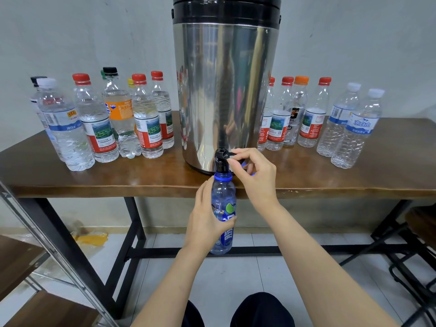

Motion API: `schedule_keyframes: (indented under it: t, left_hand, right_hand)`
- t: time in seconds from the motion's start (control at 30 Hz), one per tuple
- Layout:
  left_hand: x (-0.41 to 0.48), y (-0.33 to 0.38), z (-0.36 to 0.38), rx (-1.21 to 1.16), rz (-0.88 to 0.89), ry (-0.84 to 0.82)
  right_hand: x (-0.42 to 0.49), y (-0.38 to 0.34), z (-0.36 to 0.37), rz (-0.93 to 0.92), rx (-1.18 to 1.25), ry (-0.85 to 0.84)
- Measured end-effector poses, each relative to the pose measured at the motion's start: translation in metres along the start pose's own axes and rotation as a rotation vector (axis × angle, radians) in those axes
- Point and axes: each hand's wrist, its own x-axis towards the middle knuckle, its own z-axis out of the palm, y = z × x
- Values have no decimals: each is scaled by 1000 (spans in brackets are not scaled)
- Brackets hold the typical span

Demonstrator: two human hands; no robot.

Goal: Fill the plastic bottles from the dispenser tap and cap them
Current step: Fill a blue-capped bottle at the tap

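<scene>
1. Left side: a metal rack (pixel 54 234) stands near the left end of the wooden table (pixel 354 182).
2. Left bottle group (pixel 99 128): capped bottles stand upright on the table to the left of the dispenser. Most have red caps. One has an orange label (pixel 121 112) and a black cap.
3. Centre: the steel dispenser (pixel 226 90) stands upright at the near edge of the table. Its black tap (pixel 221 160) projects over that edge.
4. Blue bottle (pixel 224 197): uncapped and upright, held in front of the table edge and below it. Its mouth sits directly under the tap spout, touching it or just beneath. The fill level cannot be told.
5. Left hand (pixel 207 215): the fingers and thumb are curled round the middle of the blue bottle, over its label.
6. Right hand (pixel 256 178): the thumb and forefinger pinch the tap lever (pixel 232 153), which points right from the tap head. The other fingers are curled under. A small blue piece (pixel 253 173) shows between them; what it is cannot be told.
7. Right bottle group (pixel 313 119): capped bottles stand upright to the right of the dispenser. Two clear bottles with white caps (pixel 356 131) stand at the far right of this group.
8. Right edge: a dark stool (pixel 420 223) stands beside the table.
</scene>
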Motion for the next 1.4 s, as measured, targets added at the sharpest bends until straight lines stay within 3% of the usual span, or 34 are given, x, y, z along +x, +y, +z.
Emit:
schedule_keyframes:
  t: [1.4]
  left_hand:
    - [1, -5, -4, -22, 31, 2]
  right_hand:
    - [-2, -5, 0, 36, 29, -1]
